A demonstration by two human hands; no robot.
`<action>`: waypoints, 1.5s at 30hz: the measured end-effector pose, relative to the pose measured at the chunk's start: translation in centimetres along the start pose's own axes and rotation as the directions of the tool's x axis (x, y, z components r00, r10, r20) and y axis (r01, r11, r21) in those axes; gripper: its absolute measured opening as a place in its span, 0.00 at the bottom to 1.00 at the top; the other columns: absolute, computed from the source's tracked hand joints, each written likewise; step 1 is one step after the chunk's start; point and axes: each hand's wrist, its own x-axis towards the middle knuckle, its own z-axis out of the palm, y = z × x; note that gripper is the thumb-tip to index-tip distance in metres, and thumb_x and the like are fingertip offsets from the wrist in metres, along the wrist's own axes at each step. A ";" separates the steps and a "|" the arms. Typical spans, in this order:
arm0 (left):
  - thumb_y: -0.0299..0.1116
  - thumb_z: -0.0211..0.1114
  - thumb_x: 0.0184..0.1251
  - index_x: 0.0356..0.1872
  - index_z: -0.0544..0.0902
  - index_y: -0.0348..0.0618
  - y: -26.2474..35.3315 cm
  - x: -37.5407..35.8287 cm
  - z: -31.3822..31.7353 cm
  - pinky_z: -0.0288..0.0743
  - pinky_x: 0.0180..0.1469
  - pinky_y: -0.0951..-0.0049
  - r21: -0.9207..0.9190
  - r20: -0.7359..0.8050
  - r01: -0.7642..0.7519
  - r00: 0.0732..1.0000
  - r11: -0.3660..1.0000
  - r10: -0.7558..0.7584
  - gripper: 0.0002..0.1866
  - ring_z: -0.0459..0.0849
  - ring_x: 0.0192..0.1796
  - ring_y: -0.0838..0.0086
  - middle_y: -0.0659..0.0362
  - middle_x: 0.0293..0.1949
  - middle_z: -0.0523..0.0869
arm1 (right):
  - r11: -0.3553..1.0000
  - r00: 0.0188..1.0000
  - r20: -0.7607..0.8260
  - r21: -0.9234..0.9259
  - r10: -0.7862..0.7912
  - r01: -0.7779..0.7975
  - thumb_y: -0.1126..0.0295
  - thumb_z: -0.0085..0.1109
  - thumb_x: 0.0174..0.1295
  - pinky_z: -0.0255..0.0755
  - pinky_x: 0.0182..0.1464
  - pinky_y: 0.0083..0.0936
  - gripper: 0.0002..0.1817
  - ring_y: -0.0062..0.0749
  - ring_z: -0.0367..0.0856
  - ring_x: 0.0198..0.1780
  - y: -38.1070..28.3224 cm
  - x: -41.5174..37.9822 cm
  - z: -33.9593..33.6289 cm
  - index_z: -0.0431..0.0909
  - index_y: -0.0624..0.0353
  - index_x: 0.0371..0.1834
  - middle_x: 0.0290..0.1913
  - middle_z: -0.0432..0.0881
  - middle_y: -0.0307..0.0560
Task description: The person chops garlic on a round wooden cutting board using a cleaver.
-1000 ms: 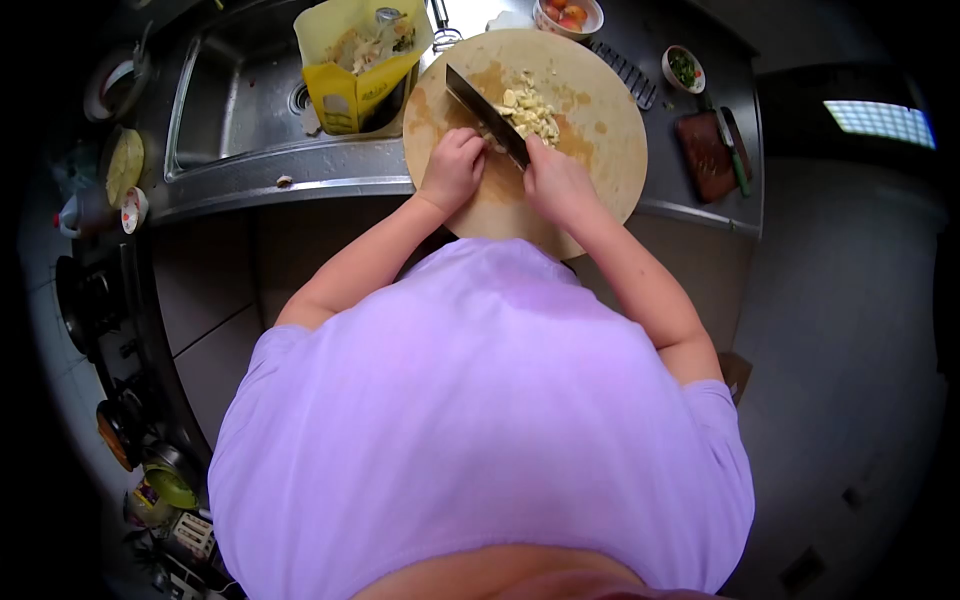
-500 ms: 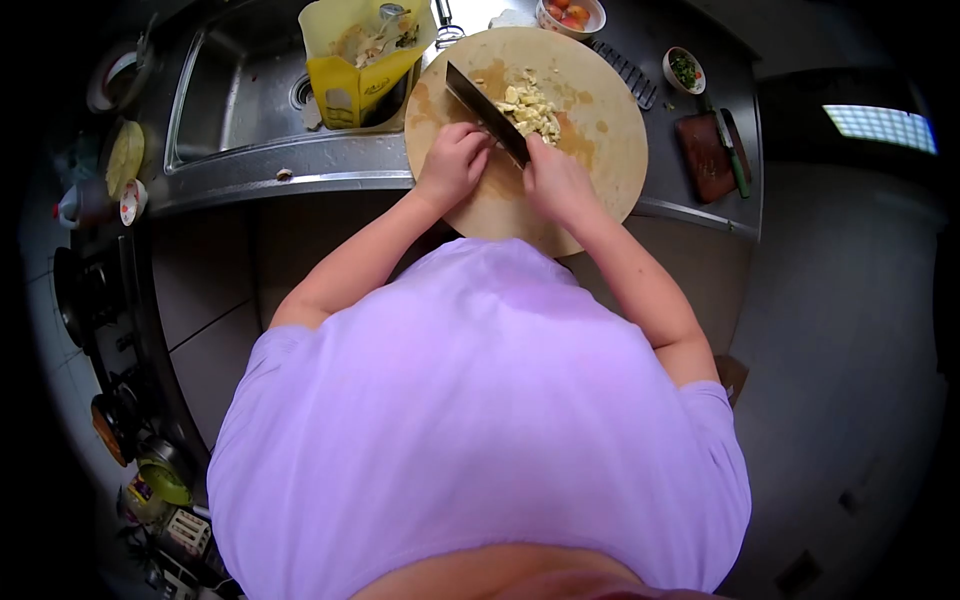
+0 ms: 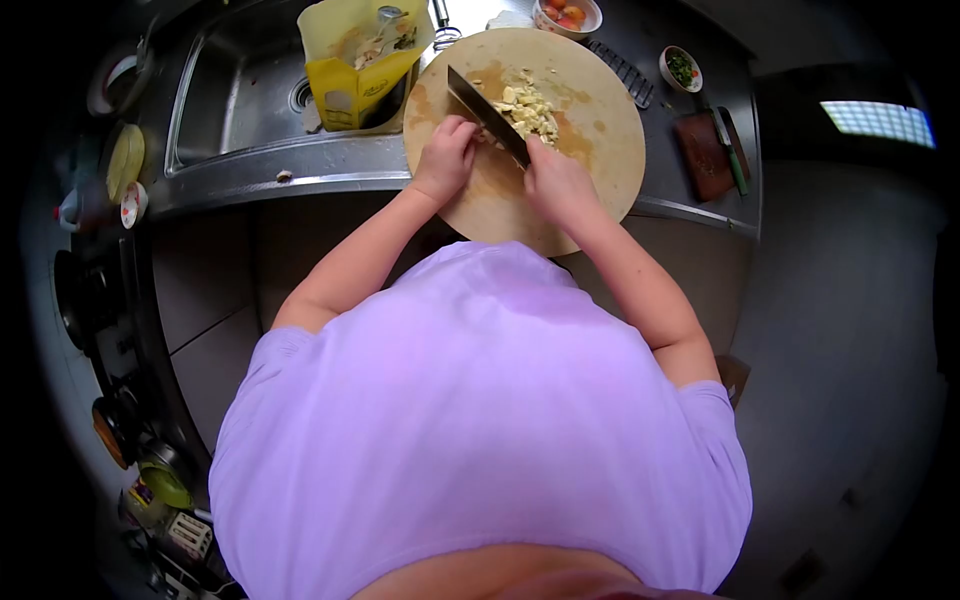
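Note:
On the round wooden chopping board (image 3: 602, 175) lies a heap of chopped pale pieces (image 3: 527, 107), perhaps garlic. My right hand (image 3: 556, 180) is closed round the handle of a cleaver (image 3: 488, 115), whose dark blade slants up and left beside the heap. Just left of the blade, my left hand (image 3: 446, 160) rests over the board with its fingers curled together. A small pale bit shows at its fingertips, too small to name.
A steel sink (image 3: 235, 85) lies to the left, with a yellow waste container (image 3: 352, 90) at its right side. Behind the board stands a bowl of red fruit (image 3: 567, 17). At right are a bowl of chopped greens (image 3: 682, 69) and a green-handled knife (image 3: 735, 155) on a brown board (image 3: 703, 160).
My left hand has shifted slightly left, away from the cleaver blade. The cleaver and my right hand have hardly moved.

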 end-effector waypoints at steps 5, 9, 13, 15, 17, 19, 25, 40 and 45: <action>0.23 0.62 0.58 0.38 0.81 0.39 -1.1 1.6 0.5 0.77 0.46 0.59 0.011 -0.062 -0.141 0.988 0.990 0.141 0.07 0.81 0.43 0.52 0.49 0.40 0.80 | 0.998 0.995 -0.065 0.003 0.070 -0.070 0.74 0.49 0.60 0.75 0.39 0.54 0.09 0.62 0.82 0.35 0.1 -0.1 -1.8 0.68 0.65 0.43 0.32 0.82 0.64; 0.20 0.63 0.60 0.40 0.81 0.35 -1.3 2.8 1.1 0.78 0.46 0.63 -0.015 0.053 -0.115 0.992 0.993 0.116 0.07 0.82 0.44 0.54 0.49 0.44 0.81 | 0.993 0.988 -0.103 -0.026 0.114 -0.117 0.73 0.49 0.61 0.76 0.40 0.54 0.10 0.63 0.82 0.35 2.3 0.6 -1.2 0.68 0.65 0.44 0.33 0.82 0.64; 0.20 0.63 0.59 0.47 0.80 0.35 -1.3 3.8 2.1 0.78 0.52 0.65 -0.076 0.045 -0.030 0.998 0.997 0.034 0.13 0.82 0.49 0.53 0.48 0.49 0.79 | 0.993 0.990 -0.082 -0.021 0.114 -0.116 0.74 0.49 0.60 0.76 0.40 0.53 0.11 0.63 0.83 0.37 1.9 0.4 -2.5 0.68 0.65 0.44 0.33 0.83 0.65; 0.20 0.63 0.59 0.49 0.79 0.36 -1.7 4.4 2.5 0.78 0.53 0.66 -0.059 -0.003 -0.067 0.998 0.996 0.067 0.15 0.82 0.50 0.53 0.48 0.51 0.78 | 0.992 0.991 -0.060 -0.029 0.120 -0.122 0.74 0.50 0.59 0.76 0.41 0.53 0.11 0.63 0.83 0.37 2.4 0.8 -1.8 0.68 0.65 0.44 0.34 0.83 0.65; 0.21 0.63 0.54 0.50 0.78 0.36 -2.0 5.4 2.8 0.74 0.59 0.59 -0.095 0.007 -0.133 0.991 0.986 0.135 0.18 0.78 0.54 0.51 0.47 0.54 0.78 | 0.990 0.990 -0.040 -0.030 0.137 -0.138 0.74 0.50 0.59 0.76 0.41 0.53 0.11 0.63 0.82 0.37 2.7 0.7 -1.4 0.68 0.65 0.44 0.34 0.83 0.65; 0.21 0.63 0.54 0.49 0.79 0.36 -1.9 5.9 2.9 0.74 0.58 0.59 -0.158 0.032 -0.062 0.997 0.985 0.068 0.18 0.78 0.54 0.51 0.47 0.53 0.79 | 0.991 0.993 -0.016 -0.060 0.120 -0.121 0.74 0.50 0.59 0.75 0.41 0.54 0.10 0.63 0.82 0.37 2.9 1.1 -2.0 0.68 0.65 0.43 0.34 0.83 0.66; 0.22 0.64 0.53 0.42 0.82 0.37 -1.5 5.8 2.7 0.76 0.54 0.61 -0.105 0.044 -0.140 0.988 0.985 0.145 0.12 0.80 0.50 0.52 0.49 0.45 0.82 | 0.983 0.982 0.043 -0.023 0.181 -0.180 0.74 0.51 0.59 0.75 0.41 0.55 0.10 0.63 0.82 0.37 2.7 0.0 -2.8 0.68 0.65 0.42 0.33 0.83 0.66; 0.24 0.64 0.58 0.40 0.83 0.38 -1.6 4.8 1.6 0.75 0.54 0.61 -0.129 0.072 -0.167 0.982 0.977 0.177 0.09 0.80 0.51 0.52 0.49 0.46 0.82 | 0.994 0.994 -0.002 0.003 0.109 -0.109 0.74 0.51 0.59 0.75 0.41 0.55 0.09 0.64 0.82 0.37 2.9 1.1 -1.3 0.67 0.64 0.42 0.34 0.82 0.65; 0.28 0.69 0.56 0.44 0.82 0.39 -0.4 3.0 0.5 0.75 0.53 0.60 -0.050 0.058 -0.233 0.970 0.971 0.236 0.13 0.79 0.49 0.52 0.48 0.47 0.80 | 0.993 0.995 -0.008 0.075 0.096 -0.096 0.73 0.50 0.60 0.73 0.42 0.54 0.09 0.64 0.81 0.39 1.1 0.2 -2.9 0.67 0.64 0.42 0.35 0.81 0.65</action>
